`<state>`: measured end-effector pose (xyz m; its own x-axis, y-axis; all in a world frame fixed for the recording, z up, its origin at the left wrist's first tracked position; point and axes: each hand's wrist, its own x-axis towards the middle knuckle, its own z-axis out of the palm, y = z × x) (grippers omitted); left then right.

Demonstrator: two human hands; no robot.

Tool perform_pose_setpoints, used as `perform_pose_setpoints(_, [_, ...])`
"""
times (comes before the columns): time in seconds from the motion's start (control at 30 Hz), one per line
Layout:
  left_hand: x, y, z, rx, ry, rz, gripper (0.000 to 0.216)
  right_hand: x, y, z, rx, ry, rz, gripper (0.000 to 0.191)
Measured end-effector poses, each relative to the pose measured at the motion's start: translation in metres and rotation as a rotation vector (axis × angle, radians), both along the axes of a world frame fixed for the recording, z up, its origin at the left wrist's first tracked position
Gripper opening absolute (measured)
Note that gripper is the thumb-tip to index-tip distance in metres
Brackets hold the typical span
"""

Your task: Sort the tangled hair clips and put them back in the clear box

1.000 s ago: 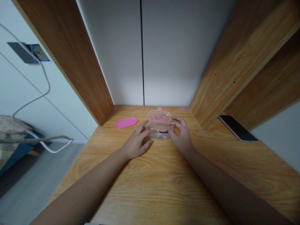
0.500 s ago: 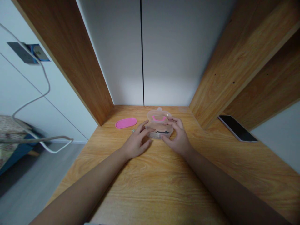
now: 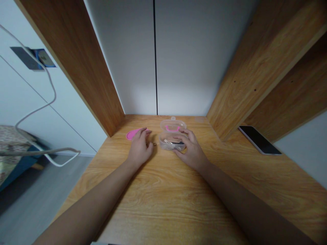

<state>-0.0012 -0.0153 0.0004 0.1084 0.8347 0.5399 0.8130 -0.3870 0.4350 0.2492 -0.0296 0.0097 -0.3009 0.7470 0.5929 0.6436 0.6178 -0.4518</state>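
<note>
A small clear plastic box (image 3: 172, 136) sits on the wooden desk (image 3: 178, 190) toward the back of the alcove, roughly centred between the two wooden side panels. Its transparent lid stands open at the rear, with a pink strip visible inside the lid. The tray holds a few small dark and metallic items, too small to identify. The right hand (image 3: 190, 149) rests against the box's right front side, its fingers (image 3: 182, 137) curled loosely around the wall and over the near rim, holding the box in place on the desk. The left hand (image 3: 140, 148) lies on the desk just to the left of the box, not touching it. Its fingers (image 3: 142, 133) are drawn together and bent downward, with the tips resting at the near end of a flat pink oval piece (image 3: 133, 133), which lies on the desk to the left of the box. A small metal object (image 3: 152, 144), possibly a ring or clasp, lies just beside the left hand's thumb, between that hand and the box; whether the fingers grip anything cannot be determined from this view. A dark phone (image 3: 259, 139) lies face up on the lower shelf to the right, well apart from both hands. A pale cable (image 3: 38, 109) hangs in a loop outside the left panel, leading up to a wall fitting (image 3: 32, 58).
</note>
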Motion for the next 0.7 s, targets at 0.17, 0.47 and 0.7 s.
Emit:
perform_pose_setpoints(0.17, [-0.017, 0.009, 0.002, -0.077, 0.046, 0.312, 0.029, -0.001, -0.002, 0.003, 0.008, 0.021, 0.007, 0.048])
perform_pose_setpoints(0.47, [-0.03, 0.018, 0.007, -0.237, 0.085, 0.508, 0.062, 0.0, -0.001, 0.002, 0.037, 0.059, 0.01, 0.044])
perform_pose_setpoints(0.7, [-0.029, 0.016, 0.006, -0.268, 0.071, 0.466, 0.069, 0.0, -0.002, 0.004, 0.045, 0.058, -0.009, 0.038])
